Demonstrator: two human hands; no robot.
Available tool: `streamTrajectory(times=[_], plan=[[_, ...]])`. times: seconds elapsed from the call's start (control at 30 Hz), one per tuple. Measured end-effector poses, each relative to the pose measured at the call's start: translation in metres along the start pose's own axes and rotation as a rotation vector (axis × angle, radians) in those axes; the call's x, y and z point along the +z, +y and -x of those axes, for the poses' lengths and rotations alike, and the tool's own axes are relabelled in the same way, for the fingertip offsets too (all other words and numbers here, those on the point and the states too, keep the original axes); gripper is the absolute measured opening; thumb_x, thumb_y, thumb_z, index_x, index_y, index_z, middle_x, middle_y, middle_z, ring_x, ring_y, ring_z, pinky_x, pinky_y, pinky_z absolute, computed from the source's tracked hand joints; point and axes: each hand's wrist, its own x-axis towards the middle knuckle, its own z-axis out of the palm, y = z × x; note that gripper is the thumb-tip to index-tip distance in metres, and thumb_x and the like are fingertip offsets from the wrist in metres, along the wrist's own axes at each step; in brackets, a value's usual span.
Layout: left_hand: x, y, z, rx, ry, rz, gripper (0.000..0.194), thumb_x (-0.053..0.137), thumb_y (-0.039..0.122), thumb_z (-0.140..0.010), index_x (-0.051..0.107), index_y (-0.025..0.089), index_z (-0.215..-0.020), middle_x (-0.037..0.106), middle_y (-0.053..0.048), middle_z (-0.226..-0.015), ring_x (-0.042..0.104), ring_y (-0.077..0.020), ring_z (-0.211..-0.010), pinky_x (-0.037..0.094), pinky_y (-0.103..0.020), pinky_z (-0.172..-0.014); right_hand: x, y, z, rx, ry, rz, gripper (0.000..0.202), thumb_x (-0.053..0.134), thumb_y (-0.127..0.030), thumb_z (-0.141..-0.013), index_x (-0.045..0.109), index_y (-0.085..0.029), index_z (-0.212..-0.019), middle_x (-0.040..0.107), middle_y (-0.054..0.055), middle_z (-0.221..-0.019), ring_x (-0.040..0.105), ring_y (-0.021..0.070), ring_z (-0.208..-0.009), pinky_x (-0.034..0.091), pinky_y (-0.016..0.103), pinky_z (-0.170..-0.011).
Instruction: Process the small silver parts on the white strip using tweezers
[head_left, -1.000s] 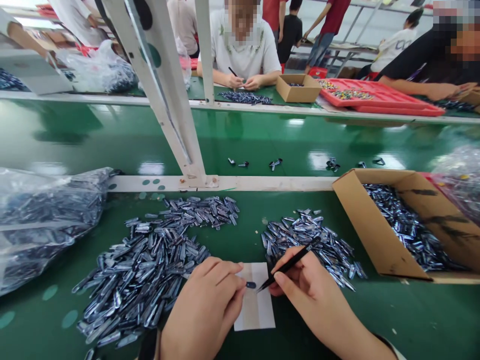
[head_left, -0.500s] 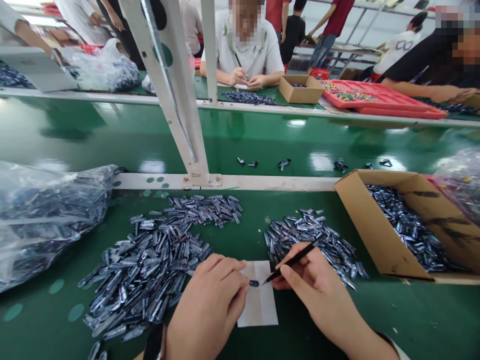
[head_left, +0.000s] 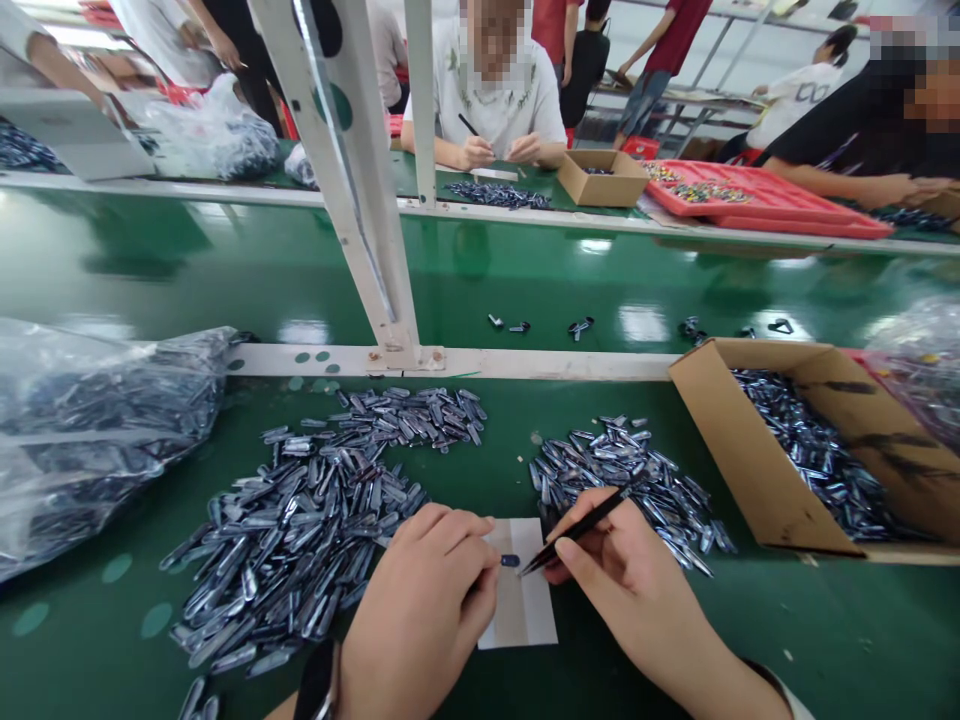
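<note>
Dark piece [head_left: 510, 560]: sticks out from the fingertips of the left hand [head_left: 427, 605], over the tan middle strip [head_left: 511, 612] of a white card [head_left: 541, 610] on the green table [head_left: 652, 660]. Runs its long axis left to right, almost level in the view, across the strip. Points its free end right, toward the right hand [head_left: 615, 565]; hides the other end beneath the left fingers.

Left hand: pinches the dark piece at the tips, back upward, with bent fingers pressed close together. Wears a dark band [head_left: 319, 680] at the wrist.

Right hand: grips black tweezers [head_left: 581, 527] like a pen, between thumb and curled fingers. Slants the tweezers from upper right down to lower left, tips just beside the free end. Cannot tell of any gap between the tips, nor of contact with the card.

Round about: to the left, a large heap [head_left: 292, 550] of similar pieces, then a clear bag [head_left: 97, 440]; just beyond the right hand, a smaller heap [head_left: 637, 480]; farther right, a filled cardboard box [head_left: 739, 455].
</note>
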Motion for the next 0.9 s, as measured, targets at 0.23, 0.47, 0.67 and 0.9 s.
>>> streamTrajectory(times=[0.23,0.47,0.67,0.9], plan=[[0.0013,-0.0001,-0.0004,-0.01,-0.017,0.002,0.018,0.061,0.003,-0.079,0.065,0.021,-0.076,0.07,0.0,-0.092,0.063,-0.0227,-0.088,0.053,-0.042,-0.08,0.0019,-0.0044,-0.0021,-0.014,0.065,-0.06,0.027,0.069,-0.046,-0.085,0.052,-0.025,-0.089,0.065,0.0,-0.076,0.071,0.0172,-0.065,0.065,0.03,-0.064],[0.002,-0.0009,0.0007,-0.004,-0.016,0.01,0.019,0.062,0.001,-0.077,0.064,0.02,-0.076,0.07,0.0,-0.091,0.062,-0.0224,-0.088,0.053,-0.041,-0.08,0.0074,-0.0059,-0.006,-0.054,0.129,-0.048,0.029,0.071,-0.047,-0.083,0.053,-0.024,-0.088,0.065,0.0,-0.075,0.074,0.0186,-0.065,0.065,0.03,-0.064],[0.0001,-0.0002,-0.0003,0.004,-0.032,-0.004,0.019,0.064,0.001,-0.077,0.066,0.02,-0.077,0.07,-0.001,-0.092,0.062,-0.0224,-0.087,0.054,-0.041,-0.08,0.0065,-0.0017,-0.0058,-0.055,0.101,0.003,0.025,0.068,-0.045,-0.085,0.053,-0.026,-0.09,0.067,0.001,-0.077,0.074,0.0204,-0.068,0.064,0.031,-0.065],[0.0002,0.0007,-0.0008,-0.001,-0.036,-0.014,0.019,0.062,0.002,-0.078,0.066,0.02,-0.077,0.07,-0.001,-0.091,0.062,-0.0227,-0.086,0.055,-0.042,-0.078,0.0056,-0.0017,-0.0047,-0.05,0.079,0.04,0.022,0.063,-0.043,-0.089,0.05,-0.026,-0.092,0.066,0.0,-0.079,0.073,0.019,-0.07,0.063,0.03,-0.067]])
